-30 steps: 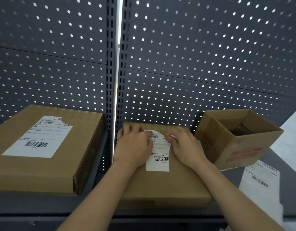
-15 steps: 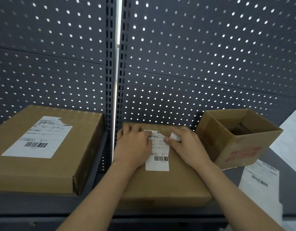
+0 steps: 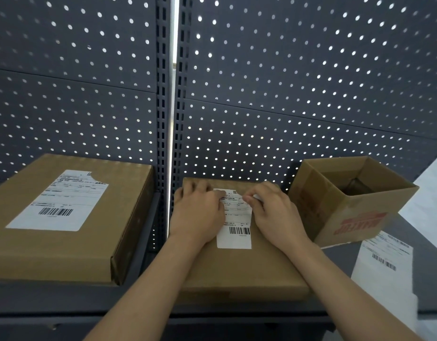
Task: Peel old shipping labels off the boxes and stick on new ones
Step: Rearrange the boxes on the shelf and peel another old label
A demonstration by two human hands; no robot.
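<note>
Flat cardboard box (image 3: 247, 267), seemingly paper label (image 3: 234, 241)

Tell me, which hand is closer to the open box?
Right. The right hand pinches the label just beside the open box; the left hand presses on the label's far side, farther from it.

A: What was hidden on the label (image 3: 234, 232)?
B: Its left edge lay under the left hand (image 3: 197, 215) — and the print was too small to read.
A: The open box (image 3: 335, 207)?
B: Contents dim, unidentifiable.
</note>
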